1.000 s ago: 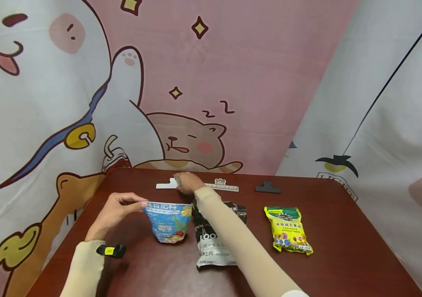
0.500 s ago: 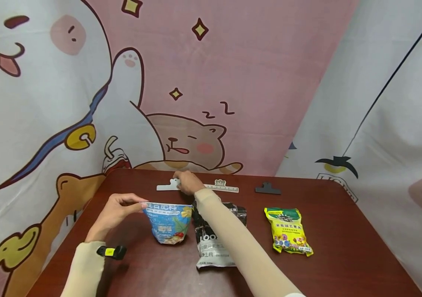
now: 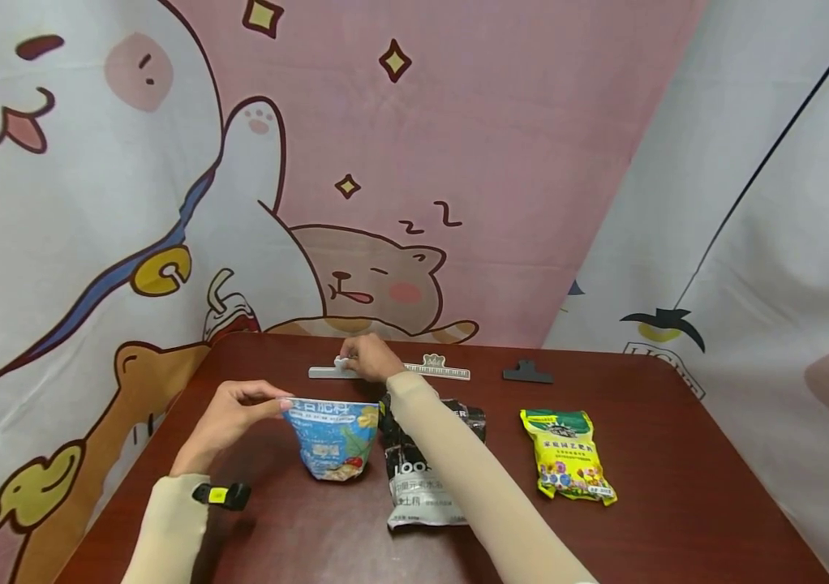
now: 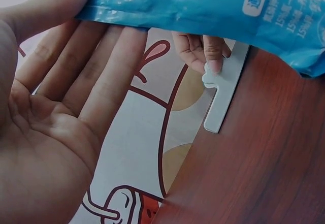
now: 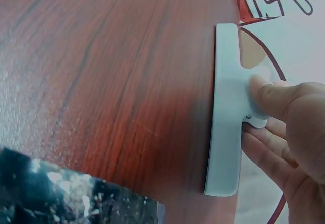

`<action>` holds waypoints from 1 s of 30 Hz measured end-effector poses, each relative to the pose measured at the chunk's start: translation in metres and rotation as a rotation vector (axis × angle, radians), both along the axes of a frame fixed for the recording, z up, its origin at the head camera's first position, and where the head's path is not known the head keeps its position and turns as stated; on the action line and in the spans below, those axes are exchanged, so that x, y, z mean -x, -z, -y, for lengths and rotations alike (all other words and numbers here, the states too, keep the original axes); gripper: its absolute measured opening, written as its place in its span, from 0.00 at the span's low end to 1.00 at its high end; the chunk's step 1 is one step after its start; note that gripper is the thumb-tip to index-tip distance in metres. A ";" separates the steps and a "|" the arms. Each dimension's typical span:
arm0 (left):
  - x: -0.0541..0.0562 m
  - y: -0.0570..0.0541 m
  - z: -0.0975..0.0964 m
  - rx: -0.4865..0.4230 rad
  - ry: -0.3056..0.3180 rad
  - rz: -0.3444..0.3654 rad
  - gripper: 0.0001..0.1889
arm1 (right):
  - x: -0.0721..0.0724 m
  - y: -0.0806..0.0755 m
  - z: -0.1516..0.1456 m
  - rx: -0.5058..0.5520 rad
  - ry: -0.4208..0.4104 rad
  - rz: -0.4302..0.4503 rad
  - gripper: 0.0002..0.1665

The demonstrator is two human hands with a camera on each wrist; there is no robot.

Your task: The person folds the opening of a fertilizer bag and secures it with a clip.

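Observation:
A blue bag (image 3: 332, 442) with a printed front stands upright on the table, its top edge pinched at the left corner by my left hand (image 3: 228, 418). In the left wrist view the thumb lies on one side of the bag (image 4: 213, 10) and the fingers on the other. At the back of the table my right hand (image 3: 373, 357) holds a white clip (image 3: 323, 373) by its handle. The right wrist view shows the thumb on top of the clip (image 5: 226, 112) and fingers beneath it; the clip's long bar is near the tabletop.
A black and silver bag (image 3: 422, 495) lies under my right forearm. To its right is a yellow and green bag (image 3: 569, 454). A clip with ruler-like marks (image 3: 444, 371) and a black clip (image 3: 527, 372) sit along the back edge, before a cartoon cloth (image 3: 502, 162).
The white clip has tilted a little in my right hand, its handle now more under the fingers. My left hand and the blue bag stay in place.

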State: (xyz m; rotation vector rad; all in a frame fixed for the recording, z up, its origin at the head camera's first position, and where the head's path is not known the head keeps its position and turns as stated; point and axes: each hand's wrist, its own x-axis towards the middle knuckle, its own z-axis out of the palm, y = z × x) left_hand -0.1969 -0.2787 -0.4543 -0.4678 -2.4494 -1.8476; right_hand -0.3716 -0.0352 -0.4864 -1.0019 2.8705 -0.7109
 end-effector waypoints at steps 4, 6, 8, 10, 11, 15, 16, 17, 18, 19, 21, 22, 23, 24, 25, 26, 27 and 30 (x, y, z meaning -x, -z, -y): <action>-0.001 0.000 0.000 0.006 0.000 -0.003 0.12 | -0.001 0.000 -0.001 0.053 0.010 0.048 0.09; 0.000 0.000 0.000 0.004 0.003 -0.002 0.12 | -0.001 0.000 -0.002 0.087 0.024 0.091 0.16; 0.000 -0.001 0.000 0.005 0.006 -0.004 0.12 | -0.001 0.000 -0.002 0.119 0.038 0.129 0.20; 0.000 -0.001 0.000 0.006 0.008 -0.008 0.11 | -0.001 0.000 -0.003 0.149 0.049 0.155 0.21; -0.001 -0.001 0.000 0.006 0.005 -0.006 0.11 | -0.001 -0.001 -0.004 0.159 0.054 0.161 0.20; -0.001 -0.001 0.001 0.013 0.002 -0.013 0.11 | -0.004 -0.004 -0.006 0.193 0.072 0.187 0.15; -0.001 -0.001 0.001 0.014 0.000 -0.014 0.11 | -0.005 -0.006 -0.007 0.201 0.076 0.192 0.15; -0.001 -0.001 0.001 0.015 -0.001 -0.013 0.11 | -0.007 -0.007 -0.008 0.202 0.082 0.192 0.14; -0.001 -0.001 0.001 0.014 -0.001 -0.013 0.11 | -0.009 -0.009 -0.009 0.206 0.089 0.193 0.14; -0.001 -0.001 0.000 0.018 -0.007 -0.006 0.11 | -0.010 -0.010 -0.010 0.209 0.092 0.189 0.14; -0.001 -0.001 0.000 0.028 -0.014 -0.004 0.11 | -0.012 -0.012 -0.012 0.213 0.097 0.177 0.14; -0.001 -0.001 0.000 0.033 -0.022 0.003 0.11 | -0.013 -0.014 -0.014 0.215 0.100 0.174 0.14; -0.001 -0.001 0.000 0.039 -0.030 0.011 0.11 | -0.013 -0.015 -0.015 0.215 0.099 0.166 0.14; -0.001 -0.001 -0.001 0.041 -0.035 0.014 0.11 | -0.013 -0.016 -0.016 0.222 0.097 0.167 0.14; -0.001 -0.001 -0.001 0.045 -0.039 0.016 0.12 | -0.014 -0.018 -0.017 0.226 0.094 0.165 0.14; -0.001 -0.001 0.000 0.045 -0.038 0.013 0.12 | -0.015 -0.020 -0.018 0.230 0.092 0.164 0.13; -0.001 -0.001 0.000 0.043 -0.039 0.014 0.12 | -0.016 -0.022 -0.019 0.235 0.093 0.167 0.13; -0.001 0.000 0.000 0.035 -0.036 0.004 0.12 | -0.019 -0.026 -0.021 0.253 0.093 0.161 0.11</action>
